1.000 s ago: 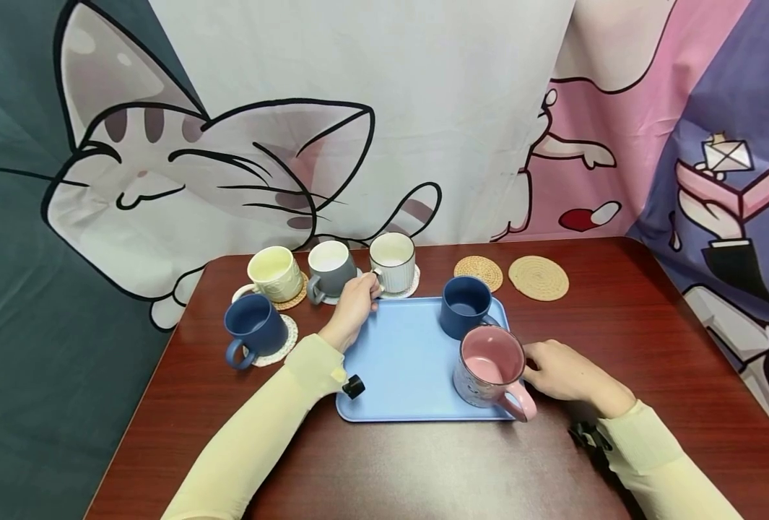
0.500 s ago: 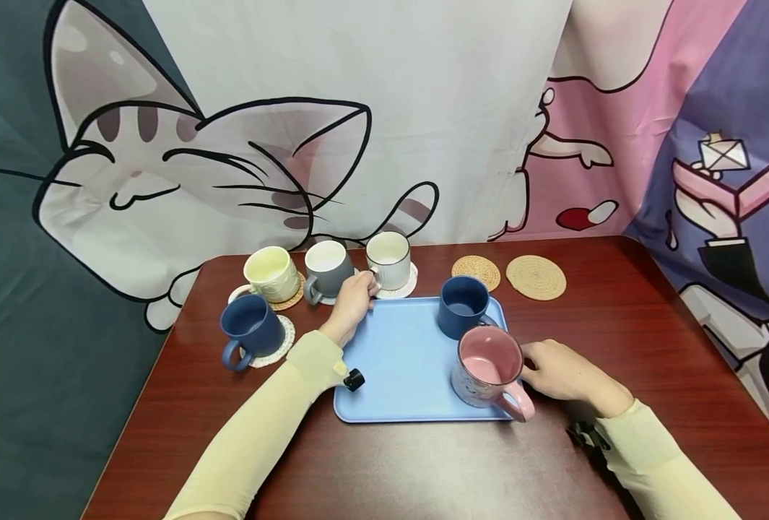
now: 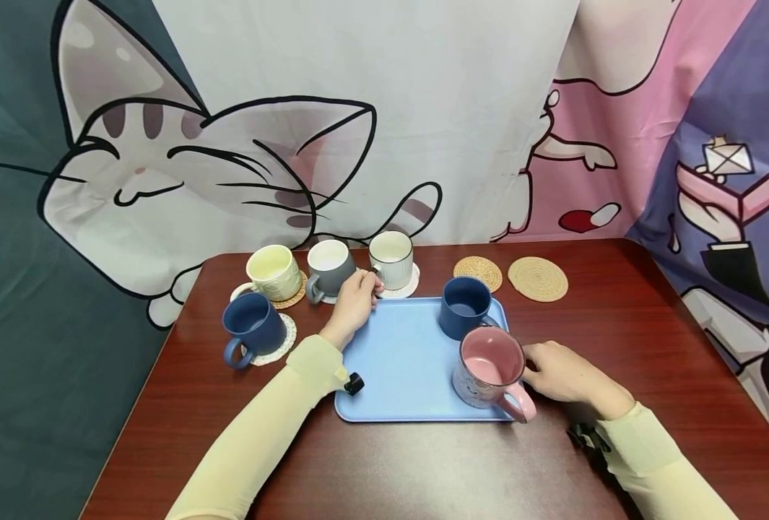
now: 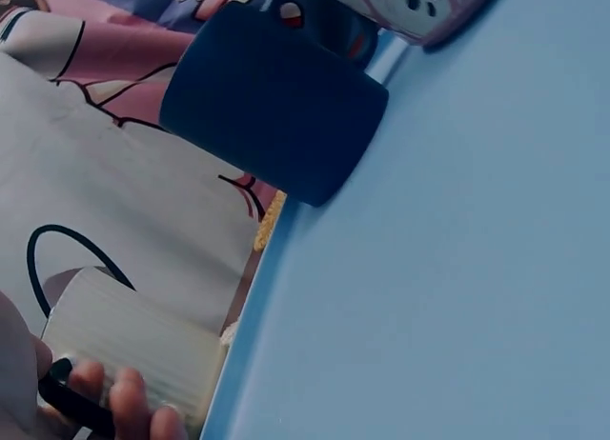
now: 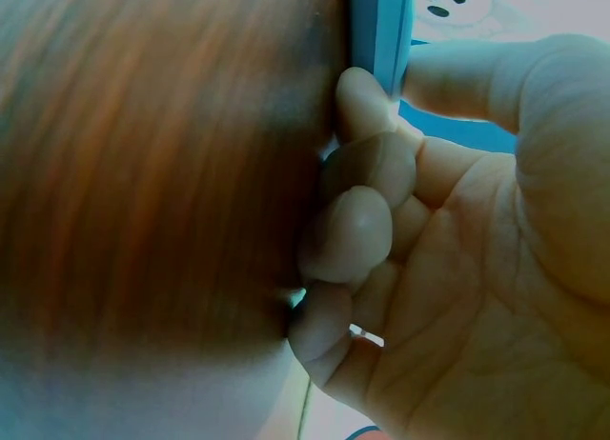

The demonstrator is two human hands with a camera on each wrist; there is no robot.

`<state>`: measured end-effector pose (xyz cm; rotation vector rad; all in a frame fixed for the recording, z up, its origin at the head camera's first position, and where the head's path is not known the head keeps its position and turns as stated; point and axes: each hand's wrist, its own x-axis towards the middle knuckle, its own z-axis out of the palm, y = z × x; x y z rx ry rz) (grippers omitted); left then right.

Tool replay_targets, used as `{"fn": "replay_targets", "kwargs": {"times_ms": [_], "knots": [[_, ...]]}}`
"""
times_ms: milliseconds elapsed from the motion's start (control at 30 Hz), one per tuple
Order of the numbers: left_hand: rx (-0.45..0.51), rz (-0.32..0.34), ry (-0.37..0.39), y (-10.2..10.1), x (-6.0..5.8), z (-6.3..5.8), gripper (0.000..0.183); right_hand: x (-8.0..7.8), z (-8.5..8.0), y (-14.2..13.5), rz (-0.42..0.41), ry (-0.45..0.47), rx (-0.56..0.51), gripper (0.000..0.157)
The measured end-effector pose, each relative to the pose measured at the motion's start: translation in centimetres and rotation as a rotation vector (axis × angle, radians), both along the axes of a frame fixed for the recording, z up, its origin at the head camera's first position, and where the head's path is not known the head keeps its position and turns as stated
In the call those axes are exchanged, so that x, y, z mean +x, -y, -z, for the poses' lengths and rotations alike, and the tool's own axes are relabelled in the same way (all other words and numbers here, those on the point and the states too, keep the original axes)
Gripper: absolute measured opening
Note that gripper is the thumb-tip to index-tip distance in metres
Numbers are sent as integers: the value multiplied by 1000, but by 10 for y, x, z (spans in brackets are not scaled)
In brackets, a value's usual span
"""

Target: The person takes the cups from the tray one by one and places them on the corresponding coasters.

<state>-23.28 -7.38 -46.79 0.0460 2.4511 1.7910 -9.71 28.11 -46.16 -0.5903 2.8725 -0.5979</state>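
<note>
My left hand (image 3: 354, 300) grips the handle of a white ribbed mug (image 3: 393, 265), which stands on a white coaster behind the tray. In the left wrist view, the fingers (image 4: 129, 402) curl at the dark part of its handle. A light blue tray (image 3: 403, 357) lies flat on the table, and my right hand (image 3: 562, 372) pinches its right rim between thumb and fingers. In the right wrist view the other fingers (image 5: 348, 235) are curled below that rim (image 5: 379, 30). On the tray's right side stand a dark blue mug (image 3: 463, 307) and a pink mug (image 3: 481, 379).
Left of the tray, a grey mug (image 3: 333, 271), a pale yellow mug (image 3: 276, 274) and another dark blue mug (image 3: 254, 325) stand on coasters. Two woven coasters (image 3: 478, 272) lie at the back right, in front of a cartoon-printed cloth (image 3: 475, 130).
</note>
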Motion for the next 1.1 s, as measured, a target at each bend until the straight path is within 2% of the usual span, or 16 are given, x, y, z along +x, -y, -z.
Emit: {"fn": "replay_targets", "kwargs": {"times_ms": [200, 400, 733, 933, 1100], "knots": [[-92, 17, -9, 10, 15, -3, 40, 0, 0, 0, 2, -4, -2, 14], [-249, 67, -126, 30, 35, -1, 43, 0, 0, 1, -5, -4, -6, 12], [-337, 91, -273, 56, 69, 3, 33, 0, 0, -1, -2, 1, -1, 13], [-426, 80, -281, 68, 86, 8, 31, 0, 0, 0, -11, -17, -4, 11], [-495, 66, -272, 75, 93, 12, 35, 0, 0, 0, -10, -16, -2, 10]]}}
